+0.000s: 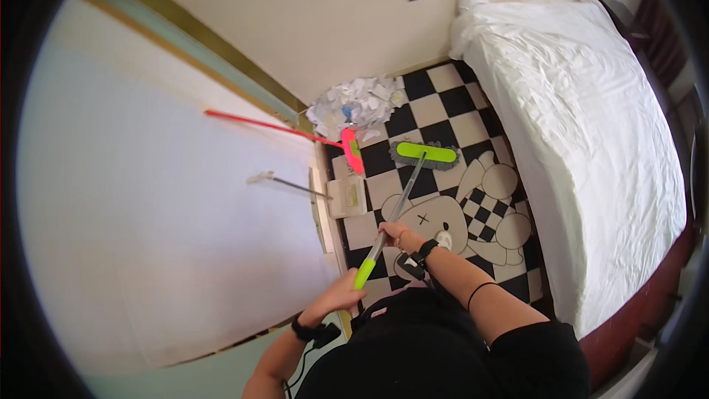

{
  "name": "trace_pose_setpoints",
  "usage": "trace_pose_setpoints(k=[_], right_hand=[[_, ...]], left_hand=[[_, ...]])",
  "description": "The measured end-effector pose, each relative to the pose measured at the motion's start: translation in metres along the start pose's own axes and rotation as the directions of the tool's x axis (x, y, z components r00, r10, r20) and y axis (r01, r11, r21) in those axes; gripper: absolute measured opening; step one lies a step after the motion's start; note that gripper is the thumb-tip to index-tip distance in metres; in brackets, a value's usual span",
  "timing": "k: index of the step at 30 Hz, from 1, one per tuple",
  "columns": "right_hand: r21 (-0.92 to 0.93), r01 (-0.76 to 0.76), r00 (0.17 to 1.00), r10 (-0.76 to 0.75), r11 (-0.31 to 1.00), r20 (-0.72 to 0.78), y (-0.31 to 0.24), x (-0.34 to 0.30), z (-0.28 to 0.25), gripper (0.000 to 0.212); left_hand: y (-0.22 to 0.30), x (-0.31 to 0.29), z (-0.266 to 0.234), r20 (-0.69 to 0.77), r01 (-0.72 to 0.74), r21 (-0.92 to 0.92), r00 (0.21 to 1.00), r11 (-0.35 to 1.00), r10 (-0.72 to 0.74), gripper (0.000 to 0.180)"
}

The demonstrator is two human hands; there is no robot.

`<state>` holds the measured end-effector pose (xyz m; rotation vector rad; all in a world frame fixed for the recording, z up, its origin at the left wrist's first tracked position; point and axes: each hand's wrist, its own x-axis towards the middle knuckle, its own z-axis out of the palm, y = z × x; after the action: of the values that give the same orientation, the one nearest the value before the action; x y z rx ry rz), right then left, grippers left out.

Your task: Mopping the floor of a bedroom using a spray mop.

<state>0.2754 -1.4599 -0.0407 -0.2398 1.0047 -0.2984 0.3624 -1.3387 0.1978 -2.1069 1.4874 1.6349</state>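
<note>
A mop with a bright green head plate (pixel 427 152) and grey fringe rests on the checkered floor ahead of me. Its metal pole (pixel 408 192) slants back toward my body and ends in a green grip. My left hand (pixel 343 292) is closed round the top of that grip. Lower on the pole, my right hand (pixel 394 235) is wrapped round the metal part, its arm reaching across from the right. Part of the grip's end is hidden by the left hand.
A heap of torn white paper (pixel 358 103) lies by the far wall. A red broom (pixel 351 151) and a white long-handled dustpan (pixel 347 198) stand along the left side, against a pale panel (pixel 177 214). To the right is a bed with a white sheet (pixel 569 133).
</note>
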Motion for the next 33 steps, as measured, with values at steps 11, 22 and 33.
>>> trace_pose_setpoints(k=[11, 22, 33], right_hand=[[0.096, 0.074, 0.948, -0.04, 0.993, -0.316, -0.056, -0.029, -0.134, 0.013], [0.645, 0.041, 0.982, 0.087, 0.763, -0.166, 0.016, -0.101, -0.212, 0.014], [0.873, 0.363, 0.843, 0.284, 0.324, -0.456, 0.143, -0.145, -0.288, 0.019]], left_hand=[[0.123, 0.031, -0.024, 0.249, -0.037, 0.386, 0.966, 0.922, -0.065, 0.034], [0.221, 0.086, -0.046, 0.638, -0.663, 0.605, 0.735, 0.442, 0.229, 0.043], [0.239, 0.192, 0.102, 0.856, -0.921, 0.389, 0.364, 0.005, 0.367, 0.034]])
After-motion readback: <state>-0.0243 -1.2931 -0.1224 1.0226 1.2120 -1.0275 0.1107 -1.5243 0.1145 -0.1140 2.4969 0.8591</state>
